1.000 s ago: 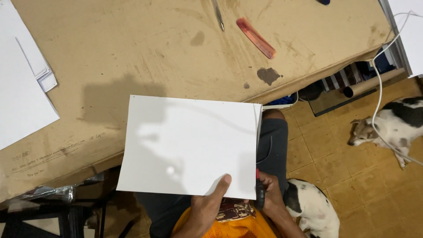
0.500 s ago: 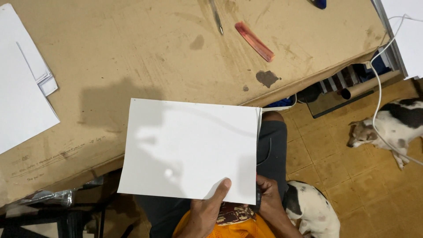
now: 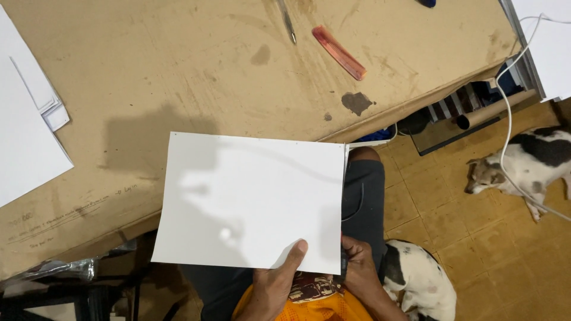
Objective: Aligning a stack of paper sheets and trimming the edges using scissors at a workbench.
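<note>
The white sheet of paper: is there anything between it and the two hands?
Nothing visible. The left hand holds the white sheet at its lower edge, thumb on top. The right hand touches its lower right corner, with a dark object there that I cannot identify.

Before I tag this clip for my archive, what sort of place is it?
Probably a home work corner. A worn brown table holds a stack of paper, a pen and a comb; two dogs lie on the tiled floor. Both hands hold a white sheet.
</note>
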